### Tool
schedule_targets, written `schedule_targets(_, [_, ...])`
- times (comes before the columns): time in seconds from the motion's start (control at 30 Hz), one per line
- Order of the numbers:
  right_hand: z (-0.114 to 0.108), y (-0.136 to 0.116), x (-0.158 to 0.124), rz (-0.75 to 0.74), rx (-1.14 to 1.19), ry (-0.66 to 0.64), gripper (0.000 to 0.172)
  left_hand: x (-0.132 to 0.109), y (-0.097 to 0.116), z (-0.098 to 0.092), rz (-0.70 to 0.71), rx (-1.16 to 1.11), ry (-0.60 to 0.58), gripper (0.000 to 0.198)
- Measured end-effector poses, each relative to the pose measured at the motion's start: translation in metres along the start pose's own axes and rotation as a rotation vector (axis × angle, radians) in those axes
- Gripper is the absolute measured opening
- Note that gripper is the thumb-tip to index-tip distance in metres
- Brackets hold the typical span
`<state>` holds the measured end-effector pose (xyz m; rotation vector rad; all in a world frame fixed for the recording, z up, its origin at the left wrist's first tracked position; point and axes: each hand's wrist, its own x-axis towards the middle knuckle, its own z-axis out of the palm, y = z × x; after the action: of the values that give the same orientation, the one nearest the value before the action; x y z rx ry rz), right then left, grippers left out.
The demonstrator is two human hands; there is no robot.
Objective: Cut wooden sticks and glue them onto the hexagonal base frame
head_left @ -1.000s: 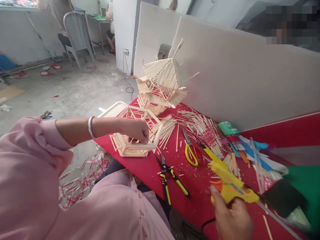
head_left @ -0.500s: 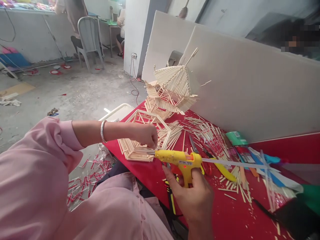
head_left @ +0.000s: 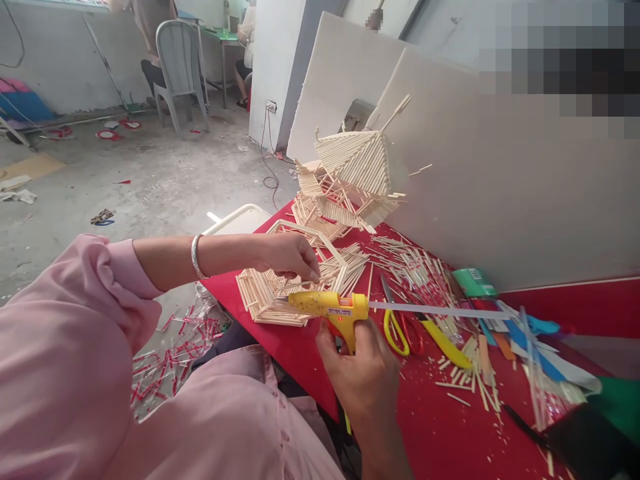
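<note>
A hexagonal frame of glued wooden sticks [head_left: 265, 297] lies near the left end of the red table [head_left: 450, 427]. My left hand [head_left: 290, 257] rests on its right side, fingertips pinched on a thin stick lying across the frame. My right hand [head_left: 363, 370] grips the handle of a yellow hot glue gun [head_left: 330, 307]. Its nozzle points left and touches the frame just below my left fingers. A clear glue stick pokes out of the gun's back toward the right.
A taller stick model [head_left: 350, 177] stands behind, against white foam boards [head_left: 500, 187]. Loose sticks [head_left: 415, 267], yellow-handled scissors [head_left: 395, 327], coloured papers and a green roll [head_left: 473, 280] litter the table. A white tray [head_left: 235, 220] sits at the table's left end. A plastic chair [head_left: 177, 57] stands far off.
My right hand picked the glue gun up from the right of the table and swung it left until the nozzle reached the frame. My left hand stayed on the frame.
</note>
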<state>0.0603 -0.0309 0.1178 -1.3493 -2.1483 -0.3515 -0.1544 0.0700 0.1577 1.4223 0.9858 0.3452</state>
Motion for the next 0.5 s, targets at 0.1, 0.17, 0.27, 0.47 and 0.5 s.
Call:
schedule_targets(0.1, [0.0015,0.0012,-0.0005,-0.010,-0.025,-0.009,0.022,-0.0005,-0.0004,-0.0010,0.005,0.008,-0.004,0.009])
schedule_targets(0.17, [0.0019,0.0014,-0.0005,-0.010,-0.027,-0.014,0.022,-0.0002,-0.0010,-0.0016,0.013,0.031,-0.008,0.011])
schedule_targets(0.27, [0.0017,0.0012,0.0002,-0.018,-0.026,-0.020,0.021,0.0005,-0.0021,-0.0021,0.027,0.071,-0.013,0.014])
schedule_targets(0.47, [0.0019,0.0012,0.0010,-0.054,-0.017,0.005,0.022,0.0006,-0.0013,-0.0003,-0.011,0.079,-0.020,0.014])
schedule_targets(0.5, [0.0022,0.0015,0.0007,-0.053,-0.014,0.003,0.021,0.0007,-0.0011,0.0002,-0.024,0.085,-0.018,0.014])
